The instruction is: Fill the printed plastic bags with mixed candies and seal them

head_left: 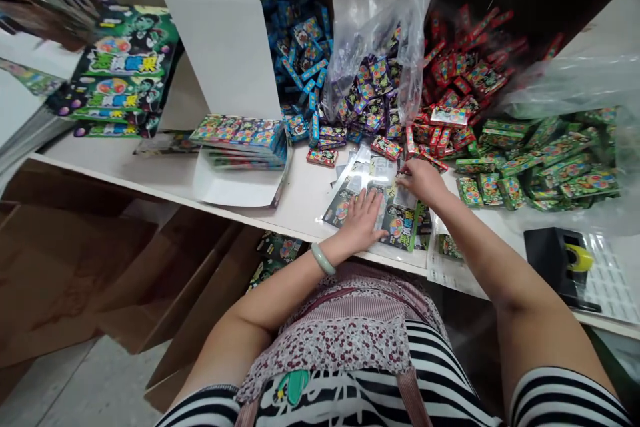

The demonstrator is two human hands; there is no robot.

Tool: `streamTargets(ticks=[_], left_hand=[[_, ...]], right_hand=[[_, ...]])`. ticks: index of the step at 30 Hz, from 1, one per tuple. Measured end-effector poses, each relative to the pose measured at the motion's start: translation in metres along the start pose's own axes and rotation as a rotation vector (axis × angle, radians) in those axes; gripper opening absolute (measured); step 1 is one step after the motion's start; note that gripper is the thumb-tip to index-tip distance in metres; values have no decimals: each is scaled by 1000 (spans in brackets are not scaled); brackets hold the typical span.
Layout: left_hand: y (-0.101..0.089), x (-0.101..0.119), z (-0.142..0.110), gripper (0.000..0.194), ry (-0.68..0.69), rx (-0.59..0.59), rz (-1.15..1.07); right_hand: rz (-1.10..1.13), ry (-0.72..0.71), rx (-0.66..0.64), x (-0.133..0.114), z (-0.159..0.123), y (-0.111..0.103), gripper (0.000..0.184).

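My left hand (363, 219) lies flat with its fingers spread on a clear plastic bag (356, 177) with dark printed card in it. Under and beside that hand is the black and green printed part (401, 225) with colourful round pictures. My right hand (423, 181) is at the bag's right side, its thumb and fingers pinched together. What they pinch is too small to make out. Just beyond the bag lie small red candy boxes (387, 147). Another red box (321, 157) sits to the left of the bag.
Piles of blue (305, 47), purple (373, 103), red (453, 80) and green boxes (565, 163) line the back and right. Folded printed sheets (240, 133) stand left. A tape dispenser (555, 260) is at right. Cardboard boxes (75, 267) stand below the table edge.
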State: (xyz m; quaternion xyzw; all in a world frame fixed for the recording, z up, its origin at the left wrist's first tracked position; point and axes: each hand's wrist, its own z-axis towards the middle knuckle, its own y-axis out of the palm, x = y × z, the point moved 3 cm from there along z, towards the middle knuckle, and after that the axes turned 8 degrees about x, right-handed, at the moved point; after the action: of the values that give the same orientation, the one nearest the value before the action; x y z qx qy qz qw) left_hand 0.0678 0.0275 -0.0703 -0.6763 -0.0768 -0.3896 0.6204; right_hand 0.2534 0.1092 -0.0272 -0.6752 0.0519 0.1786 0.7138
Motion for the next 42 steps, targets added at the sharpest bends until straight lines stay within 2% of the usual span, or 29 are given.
streamTargets(ticks=[2, 4, 6, 9, 11, 12, 16, 20, 23, 24, 26, 27, 28, 29, 31, 33, 35, 38, 40, 42], left_hand=[[-10, 1, 3, 59, -16, 174, -221], [-25, 5, 7, 34, -32, 321, -410], [-44, 10, 11, 19, -7, 430, -458], [-75, 18, 9, 13, 158, 532, -317], [-87, 22, 3, 18, 282, 514, -203], [-91, 23, -1, 22, 325, 487, -150], [-94, 27, -15, 35, 400, 398, 64], [-94, 26, -20, 39, 390, 372, 249], [-98, 19, -19, 37, 344, 354, 245], [-101, 16, -19, 35, 329, 372, 200], [-107, 12, -20, 32, 283, 463, 67], [-109, 10, -22, 31, 251, 522, -13], [-110, 9, -23, 30, 217, 578, -97], [-110, 8, -24, 30, 180, 620, -186], [-104, 8, -23, 31, 104, 652, -378], [-93, 8, -19, 32, 2, 602, -607], [-80, 7, -13, 34, -123, 503, -851], [-67, 5, -11, 41, -248, 392, -1117], [-60, 4, -19, 44, -259, 272, -1164], [-52, 2, -35, 46, -254, 99, -1141]], right_hand=[[124, 3, 39, -3, 2, -21, 13], [305, 8, 93, -8, -1, -45, 17], [547, 43, 95, -14, -9, -66, 22], [905, 94, -110, -24, -24, -79, 32], [1013, 120, -285, -30, -33, -76, 38], [1031, 140, -323, -32, -36, -72, 39], [1098, 191, -269, -42, -45, -51, 42], [1181, 128, -266, -59, -47, -39, 50], [1133, 53, -178, -69, -49, -44, 50], [1082, 24, -78, -71, -51, -48, 48], [955, -7, 226, -72, -59, -58, 44], [901, 1, 376, -72, -66, -61, 45], [877, 16, 467, -72, -74, -60, 49], [893, 31, 473, -74, -80, -55, 56], [1018, 63, 279, -79, -90, -34, 63], [1150, 116, 46, -83, -96, -11, 55], [1218, 202, -37, -83, -98, 4, 43], [1251, 302, 2, -76, -95, 9, 38], [1249, 370, 47, -69, -95, 9, 40], [1234, 419, 61, -61, -97, 10, 42]])
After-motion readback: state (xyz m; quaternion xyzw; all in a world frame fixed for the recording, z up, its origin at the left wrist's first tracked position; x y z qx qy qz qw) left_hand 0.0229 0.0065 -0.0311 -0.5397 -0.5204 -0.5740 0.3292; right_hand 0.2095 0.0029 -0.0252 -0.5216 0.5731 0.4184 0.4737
